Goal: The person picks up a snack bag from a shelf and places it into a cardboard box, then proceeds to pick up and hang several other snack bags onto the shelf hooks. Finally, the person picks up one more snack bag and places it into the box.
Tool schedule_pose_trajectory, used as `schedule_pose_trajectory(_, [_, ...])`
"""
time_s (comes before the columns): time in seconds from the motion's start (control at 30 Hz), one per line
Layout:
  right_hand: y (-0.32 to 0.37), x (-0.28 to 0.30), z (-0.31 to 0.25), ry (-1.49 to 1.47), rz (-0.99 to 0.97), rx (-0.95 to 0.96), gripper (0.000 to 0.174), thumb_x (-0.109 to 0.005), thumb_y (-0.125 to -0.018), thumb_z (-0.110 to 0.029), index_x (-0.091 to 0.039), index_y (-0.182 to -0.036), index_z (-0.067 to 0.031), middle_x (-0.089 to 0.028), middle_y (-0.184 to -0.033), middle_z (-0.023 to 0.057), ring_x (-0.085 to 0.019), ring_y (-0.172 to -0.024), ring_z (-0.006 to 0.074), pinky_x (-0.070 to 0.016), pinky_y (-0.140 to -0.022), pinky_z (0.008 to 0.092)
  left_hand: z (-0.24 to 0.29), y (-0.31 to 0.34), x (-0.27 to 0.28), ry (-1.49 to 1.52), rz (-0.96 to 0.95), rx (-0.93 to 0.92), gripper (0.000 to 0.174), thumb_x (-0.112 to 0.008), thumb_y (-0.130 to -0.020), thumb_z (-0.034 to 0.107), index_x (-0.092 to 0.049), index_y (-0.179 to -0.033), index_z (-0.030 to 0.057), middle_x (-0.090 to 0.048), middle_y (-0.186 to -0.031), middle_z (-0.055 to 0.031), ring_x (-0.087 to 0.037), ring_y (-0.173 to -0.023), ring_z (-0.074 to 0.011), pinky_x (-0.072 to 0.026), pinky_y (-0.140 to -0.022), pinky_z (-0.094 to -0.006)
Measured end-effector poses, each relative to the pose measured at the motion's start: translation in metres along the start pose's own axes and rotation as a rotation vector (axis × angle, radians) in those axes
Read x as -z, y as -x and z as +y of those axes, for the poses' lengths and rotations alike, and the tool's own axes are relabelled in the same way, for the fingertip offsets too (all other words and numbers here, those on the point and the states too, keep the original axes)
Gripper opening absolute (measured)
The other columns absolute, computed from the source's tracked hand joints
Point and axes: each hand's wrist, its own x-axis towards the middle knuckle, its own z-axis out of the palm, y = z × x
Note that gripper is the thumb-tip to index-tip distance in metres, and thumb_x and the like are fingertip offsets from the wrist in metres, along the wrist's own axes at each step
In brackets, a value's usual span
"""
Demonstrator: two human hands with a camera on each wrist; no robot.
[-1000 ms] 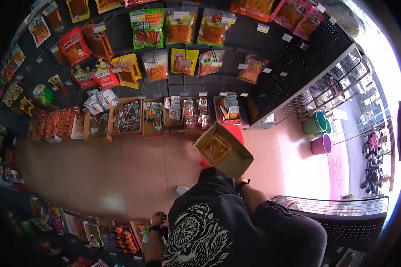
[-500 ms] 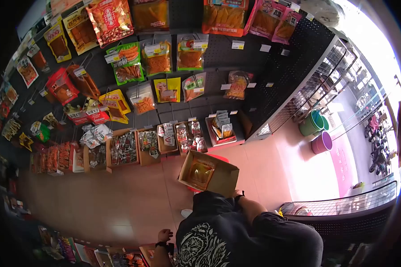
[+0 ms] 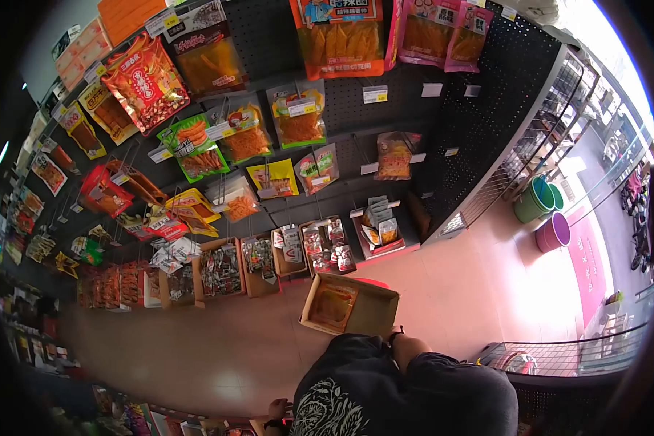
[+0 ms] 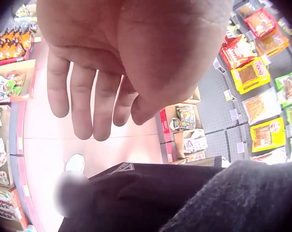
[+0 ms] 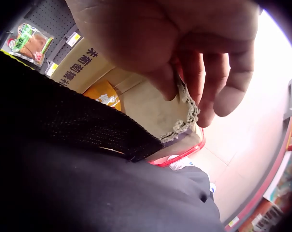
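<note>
A shallow cardboard box [image 3: 374, 311] with its top uncovered is in front of the person. Inside, toward its left end, lies a flat orange-brown snack packet [image 3: 333, 305]. My right hand [image 5: 184, 43] grips the torn edge of the box wall, thumb on the inner side and fingers outside. In the head view that hand is at the box's near right corner, partly hidden by the dark clothing. My left hand [image 4: 122, 63] hangs beside the body with its fingers extended and nothing in it. In the head view the left hand [image 3: 277, 408] shows low, left of the dark shirt.
Hanging snack bags fill a black pegboard shelf [image 3: 341, 94] ahead, above a row of cardboard boxes of small packets [image 3: 221, 269]. A red rim [image 5: 184, 155] shows beneath the held box. Green [image 3: 534, 200] and purple buckets [image 3: 554, 232] stand right. A wire-mesh rack [image 3: 596, 352] is nearby.
The head view has shifted, with the shelf goods larger and lower in the picture. The box appears lower too, still in the right hand. The left hand has moved down toward the picture's bottom edge.
</note>
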Motion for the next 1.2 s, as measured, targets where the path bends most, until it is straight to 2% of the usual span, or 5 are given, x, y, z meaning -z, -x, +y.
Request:
schedule_pose_trajectory(0.03, [0.055,0.047,-0.011,0.119,-0.166,0.090,0.036,-0.058,-0.081,-0.038,-0.067,-0.104,-0.0112,-0.066,-0.108,0.0079,-0.064,-0.097,0.0259,-0.0530,-0.079,0.0383,-0.001,-0.006,0.000,0.095,-0.006,0.041,0.028,-0.055,-0.089,0.022,-0.058,-0.108,0.0005,-0.067,-0.093,-0.0138,-0.067,-0.073,-0.0225,-0.0512,-0.054,-0.0325])
schedule_pose_trajectory(0.27, [0.141,0.115,0.000,0.526,-0.097,0.419,0.039,-0.052,-0.083,-0.042,-0.068,-0.101,-0.0115,-0.067,-0.105,0.0085,-0.063,-0.099,0.0238,-0.0516,-0.080,0.0383,0.077,0.009,-0.010,0.007,0.071,-0.002,0.029,-0.055,-0.090,0.023,-0.056,-0.110,0.0019,-0.067,-0.092,-0.0134,-0.067,-0.077,-0.0209,-0.0481,-0.055,-0.0281])
schedule_pose_trajectory(0.37, [0.086,0.074,0.018,-0.716,0.323,-0.098,0.036,-0.043,-0.090,-0.035,-0.065,-0.104,-0.0108,-0.065,-0.103,0.0167,-0.063,-0.099,0.0293,-0.0509,-0.080,0.0401,0.084,0.000,-0.003,-0.015,0.029,0.024,0.028,-0.053,-0.091,0.022,-0.056,-0.111,0.0022,-0.067,-0.093,-0.0129,-0.067,-0.077,-0.0208,-0.0478,-0.053,-0.0290])
schedule_pose_trajectory(0.87, [0.065,0.090,0.099,-0.102,0.283,0.242,0.061,-0.070,-0.069,-0.033,-0.051,-0.124,-0.0117,-0.068,-0.100,0.0081,-0.064,-0.096,0.0212,-0.0536,-0.075,0.0329,0.185,-0.058,-0.013,-0.300,-0.166,-0.165,0.028,-0.053,-0.090,0.022,-0.060,-0.106,-0.0009,-0.068,-0.092,-0.0118,-0.066,-0.079,-0.0188,-0.0493,-0.060,-0.0278])
schedule_pose_trajectory(1.2, [0.181,0.121,0.017,-0.735,0.514,-0.315,0.058,-0.064,-0.078,-0.034,-0.044,-0.127,-0.0071,-0.052,-0.123,0.0198,-0.052,-0.112,0.0361,-0.0452,-0.093,0.0425,0.213,-0.130,0.041,-0.429,-0.272,-0.071,0.027,-0.052,-0.089,0.022,-0.063,-0.104,0.0019,-0.068,-0.092,-0.0089,-0.065,-0.075,-0.0164,-0.0467,-0.056,-0.0251])
